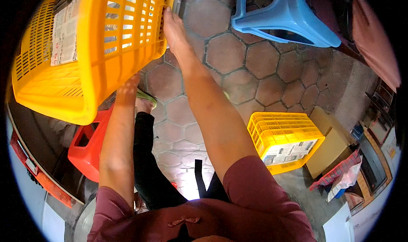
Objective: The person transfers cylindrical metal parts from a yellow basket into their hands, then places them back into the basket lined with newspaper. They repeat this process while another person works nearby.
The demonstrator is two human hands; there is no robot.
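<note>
A large yellow plastic crate (91, 72) with slotted walls is held up at the upper left, tilted on its side. Newspaper (66, 34) lines it, and some dark strips (63, 0) lie on the paper. My right hand (173, 27) grips the crate's right edge, its fingers partly hidden behind the plastic. Under the crate's lower side is my left hand (132, 83), supporting it; the crate covers most of those fingers.
A red stool (87, 153) stands below the crate, close to my left forearm. Another yellow crate (282, 142) with newspaper sits at right beside a cardboard box (325, 140). A blue stool (289, 19) is at the far right, on hexagonal floor tiles (225, 53).
</note>
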